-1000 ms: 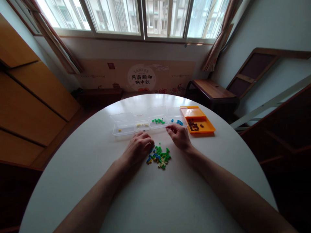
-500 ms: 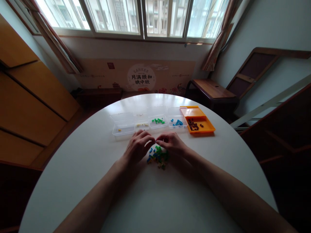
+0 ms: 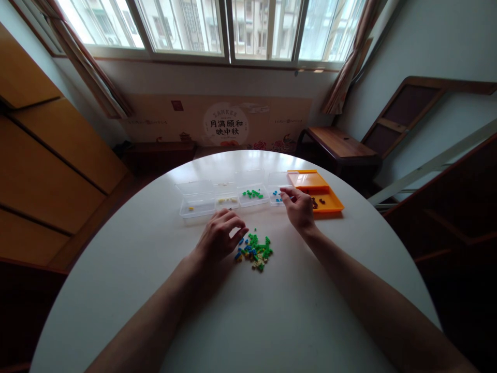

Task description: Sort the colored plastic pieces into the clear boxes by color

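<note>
Two bare hands over a round white table (image 3: 240, 321), forearms coming in from the near edge. Left hand (image 3: 219, 239) resting just short of a small pile of bricks (image 3: 254, 251), green, blue and pale yellow; fingers (image 3: 237, 228) loosely curled, tips just left of the pile, nothing visibly pinched. Right hand (image 3: 300, 210) reaching further out, fingertips (image 3: 285, 192) drawn together over the blue-brick tray (image 3: 277, 196); too small to tell whether a brick sits between them.

Beyond the left fingers, a row of clear trays: one nearly bare with a yellow speck (image 3: 196, 206), one with pale yellow bits (image 3: 227, 200), one with green bits (image 3: 253, 195). To the right of the right fingers, an orange tray (image 3: 324, 199) with dark brown pieces, its lid open behind.

Likely slip, as a judgement: tiny bricks, smooth glossy top, so any piece let go above a tray rim apt to bounce or skid into a neighbouring tray. Right wrist close to the orange tray's edge, so a nudge could shift it. Left palm near the pile, liable to scatter it.

Further off, a dark wooden bench (image 3: 337, 145), a printed board (image 3: 227, 124) along the wall, wide windows (image 3: 217, 26) with tied-back curtains, wooden panels on the left.
</note>
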Available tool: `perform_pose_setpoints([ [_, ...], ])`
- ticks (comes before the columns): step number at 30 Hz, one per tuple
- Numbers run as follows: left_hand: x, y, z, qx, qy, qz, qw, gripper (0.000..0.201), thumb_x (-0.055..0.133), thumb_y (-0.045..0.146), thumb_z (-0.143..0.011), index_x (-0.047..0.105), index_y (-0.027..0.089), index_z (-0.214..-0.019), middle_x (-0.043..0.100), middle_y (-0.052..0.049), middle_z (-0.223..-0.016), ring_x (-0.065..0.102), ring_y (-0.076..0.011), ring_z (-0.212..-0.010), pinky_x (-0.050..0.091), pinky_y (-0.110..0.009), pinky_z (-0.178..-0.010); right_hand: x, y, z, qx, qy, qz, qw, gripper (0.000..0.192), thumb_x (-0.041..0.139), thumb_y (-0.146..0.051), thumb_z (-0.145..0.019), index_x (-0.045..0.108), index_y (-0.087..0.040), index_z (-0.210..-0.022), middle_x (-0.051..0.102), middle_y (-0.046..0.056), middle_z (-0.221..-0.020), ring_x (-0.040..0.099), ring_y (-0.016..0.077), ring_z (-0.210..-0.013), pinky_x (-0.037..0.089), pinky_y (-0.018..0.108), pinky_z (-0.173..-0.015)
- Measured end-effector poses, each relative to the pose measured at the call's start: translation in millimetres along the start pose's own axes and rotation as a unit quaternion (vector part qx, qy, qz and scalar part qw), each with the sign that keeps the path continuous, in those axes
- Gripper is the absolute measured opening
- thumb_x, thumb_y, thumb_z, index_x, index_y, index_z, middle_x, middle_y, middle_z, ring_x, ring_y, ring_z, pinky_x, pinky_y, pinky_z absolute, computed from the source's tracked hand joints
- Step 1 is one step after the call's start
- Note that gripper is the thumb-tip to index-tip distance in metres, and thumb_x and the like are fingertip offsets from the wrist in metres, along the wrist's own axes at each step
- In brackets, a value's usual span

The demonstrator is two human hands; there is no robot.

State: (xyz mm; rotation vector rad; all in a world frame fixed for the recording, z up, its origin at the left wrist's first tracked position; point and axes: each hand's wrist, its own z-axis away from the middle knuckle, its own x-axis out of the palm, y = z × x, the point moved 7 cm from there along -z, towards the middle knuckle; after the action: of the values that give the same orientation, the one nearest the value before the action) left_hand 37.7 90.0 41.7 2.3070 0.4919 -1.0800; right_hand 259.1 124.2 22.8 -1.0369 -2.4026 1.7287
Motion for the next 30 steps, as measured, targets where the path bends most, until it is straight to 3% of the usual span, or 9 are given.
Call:
perform_pose_setpoints([
  [5,-3.2,-9.9,1.1,-0.027,-0.018,0.043,0.999,0.012,0.052,0.012,-0.082,0.062,0.019,-0.083,0.064,-0.003,-0.08,0.054,-0.0178,-0.081,0.045,-0.033,-0.078,-5.8,4.1,-1.4,0.01,0.022,0.0,1.0,0.032,0.056,-0.035,-0.079,0.073,-0.013,-0.094,0.071,0.008,-0.08,0.056,0.0155,-0.061,0.046,0.028,-0.061],
  [9,0.3,-13.6,1.9,-0.051,-0.088,0.074,0.992,0.022,0.053,0.006,-0.068,0.063,0.02,-0.082,0.063,-0.002,-0.083,0.053,-0.0191,-0.086,0.045,-0.033,-0.082,0.8,0.8,2.7,-0.006,-0.008,0.003,1.0,0.027,0.056,-0.033,-0.079,0.073,-0.014,-0.088,0.07,0.007,-0.079,0.054,0.0148,-0.061,0.046,0.027,-0.062],
  [16,7.8,-12.1,3.8,-0.055,-0.142,0.053,0.987,0.003,0.06,0.019,-0.073,0.063,0.019,-0.072,0.06,-0.003,-0.082,0.051,-0.0191,-0.086,0.043,-0.033,-0.082,10.1,-12.8,13.2,-0.063,-0.038,0.02,0.997,0.022,0.055,-0.028,-0.08,0.072,-0.016,-0.088,0.069,0.005,-0.079,0.051,0.0129,-0.058,0.045,0.027,-0.063],
  [20,10.3,-11.6,4.7,-0.057,-0.157,0.039,0.985,0.008,0.064,0.025,-0.074,0.062,0.018,-0.07,0.06,-0.002,-0.08,0.05,-0.0185,-0.083,0.042,-0.033,-0.08,11.3,-16.5,15.3,-0.076,-0.041,0.015,0.996,0.021,0.056,-0.026,-0.081,0.072,-0.016,-0.087,0.068,0.004,-0.079,0.051,0.0121,-0.057,0.045,0.026,-0.062],
  [26,10.9,-11.8,2.9,-0.04,-0.147,0.048,0.987,0.007,0.064,0.021,-0.077,0.066,0.019,-0.07,0.062,-0.002,-0.08,0.052,-0.0185,-0.084,0.042,-0.034,-0.083,17.5,-19.7,19.8,-0.079,-0.067,0.008,0.995,0.019,0.056,-0.025,-0.081,0.072,-0.016,-0.086,0.068,0.004,-0.078,0.05,0.0111,-0.055,0.044,0.025,-0.059],
  [30,5.3,-8.8,-0.6,-0.017,-0.081,0.074,0.994,0.008,0.064,0.021,-0.081,0.065,0.019,-0.073,0.063,-0.003,-0.081,0.054,-0.0169,-0.081,0.045,-0.031,-0.078,33.0,-27.2,29.7,-0.088,-0.163,-0.031,0.982,0.017,0.058,-0.025,-0.08,0.072,-0.016,-0.083,0.068,0.004,-0.075,0.05,0.0104,-0.055,0.043,0.024,-0.057],
])
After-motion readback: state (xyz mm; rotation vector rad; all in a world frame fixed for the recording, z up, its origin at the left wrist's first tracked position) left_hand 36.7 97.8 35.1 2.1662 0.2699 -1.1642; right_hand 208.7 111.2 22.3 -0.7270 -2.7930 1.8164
